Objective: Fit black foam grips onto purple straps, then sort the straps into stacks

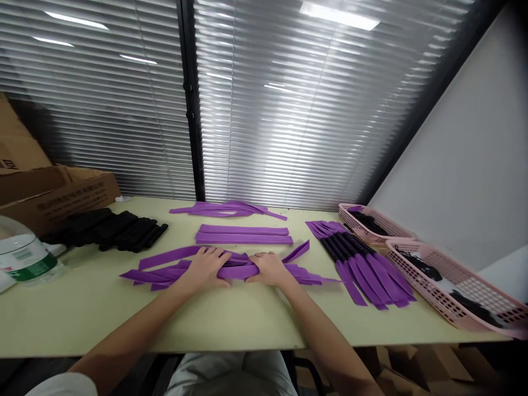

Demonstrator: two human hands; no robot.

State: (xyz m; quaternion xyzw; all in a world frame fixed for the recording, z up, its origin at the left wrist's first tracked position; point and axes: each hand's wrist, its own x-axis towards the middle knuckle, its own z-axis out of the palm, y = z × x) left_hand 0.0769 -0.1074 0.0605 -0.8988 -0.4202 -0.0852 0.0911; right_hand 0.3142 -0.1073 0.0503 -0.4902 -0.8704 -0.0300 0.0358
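Observation:
A loose pile of purple fabric strips (237, 270) lies across the middle of the table, its ends fanned out to both sides. My left hand (207, 268) is closed over the pile left of its centre, fingers on top and thumb at the near side. A short way to the right, my right hand (267, 268) grips the same pile in a similar way. Between the hands the strips bunch up and overlap. Just beyond them lie flat purple strips (243, 235), side by side. Farther back is another heap of purple strips (226, 209).
At right lie purple strips with black wrapped middles (344, 246), beside two pink baskets (457, 269) (381, 217) holding black items. Black rolls (127, 231), a cardboard box (78, 192) and a clear plastic bottle (27, 258) stand at left. Blinds (280, 137) rise behind the table (231, 324).

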